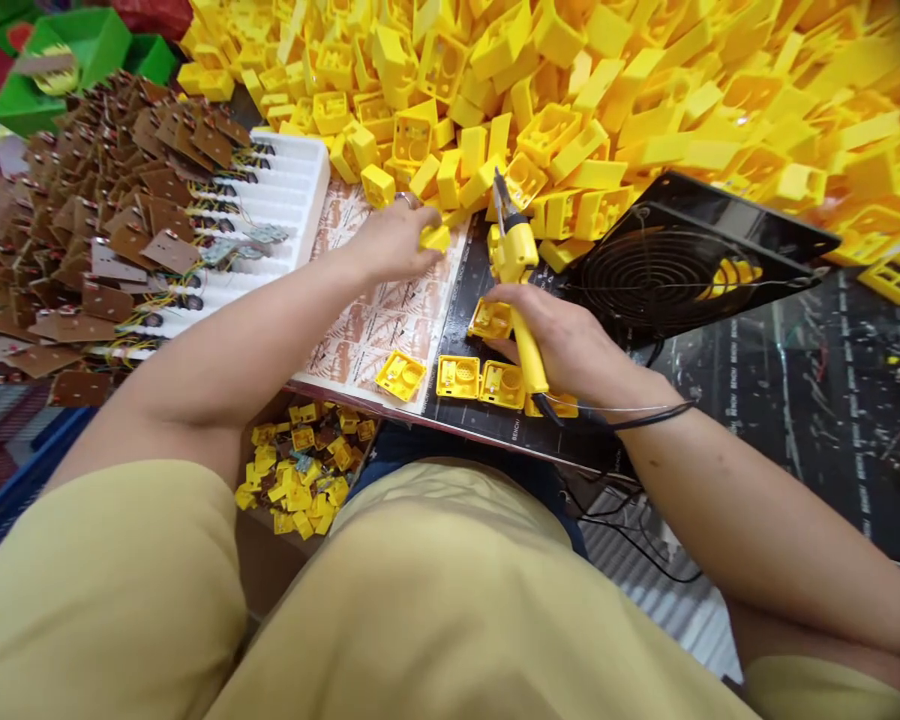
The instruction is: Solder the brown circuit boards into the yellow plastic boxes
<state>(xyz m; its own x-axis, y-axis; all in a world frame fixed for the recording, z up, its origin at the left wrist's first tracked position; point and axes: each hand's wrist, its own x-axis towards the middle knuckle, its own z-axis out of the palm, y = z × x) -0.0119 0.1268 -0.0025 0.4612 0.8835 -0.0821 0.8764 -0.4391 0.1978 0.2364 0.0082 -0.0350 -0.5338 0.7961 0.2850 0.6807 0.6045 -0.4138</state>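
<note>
Two hands at work, well apart: your left hand (399, 242) pinches one small yellow casing (435, 238) above the patterned sheet (356, 325), your right hand (562, 330) wraps round one yellow soldering gun (517, 252), tip up! Five open casings (458, 377) sit near your front edge, one partly under that right hand. One black fan (645, 262) leans beside it; one white ribbed tray (296, 195) flanks brown circuit boards (75, 210), heaped beyond counting. Black bench (765, 400), strewn with scraps; yellow housings (645, 110) pile behind, green bins (94, 65) far left, blue crate (15, 500) below.
</note>
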